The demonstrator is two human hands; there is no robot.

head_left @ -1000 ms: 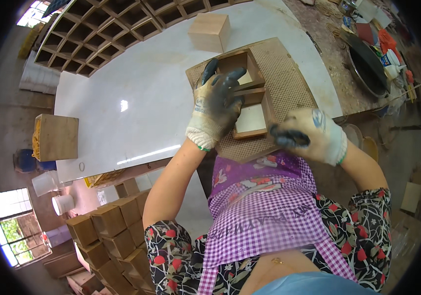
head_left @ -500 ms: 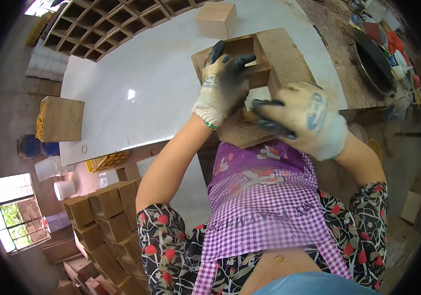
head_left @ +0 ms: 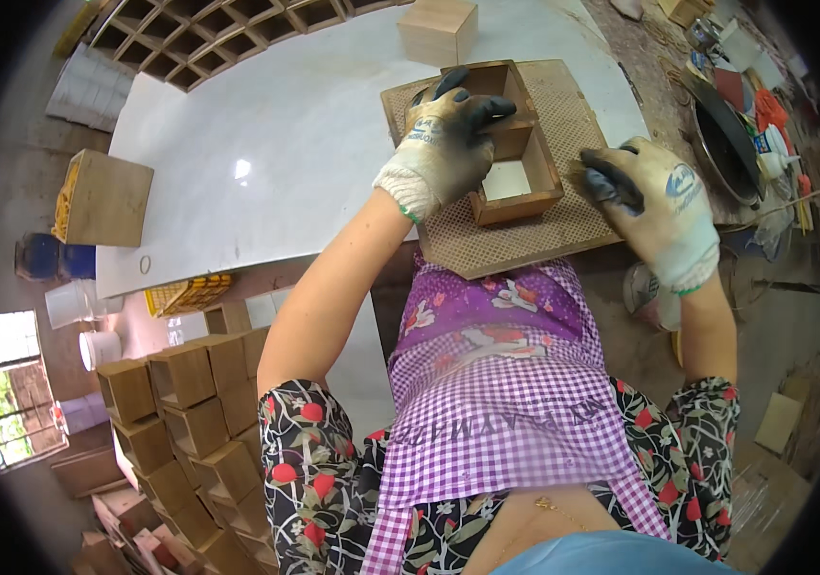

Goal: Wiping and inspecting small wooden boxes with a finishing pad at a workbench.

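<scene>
A two-compartment wooden box (head_left: 515,208) rests on a mesh-textured brown board (head_left: 573,105) in front of me. Its near compartment shows a pale bottom. My left hand (head_left: 448,139), in a cream glove with dark fingers, grips the box's left side, its fingers reaching over the rim near the divider. To the right of the box, apart from it, my right hand (head_left: 654,196) is in a matching glove above the board's right edge. The right fingers are curled together; a small brownish bit shows at their tips, too indistinct to name.
A closed wooden block-like box (head_left: 439,34) stands beyond the board on the white table (head_left: 266,182). A wooden grid of compartments (head_left: 209,38) lies at the far left. Stacked wooden boxes (head_left: 190,422) stand at lower left. A dark pan (head_left: 726,144) sits among clutter at right.
My right hand has moved right, away from the box's near end, uncovering it. My left hand stays on the box. The whole view has shifted slightly.
</scene>
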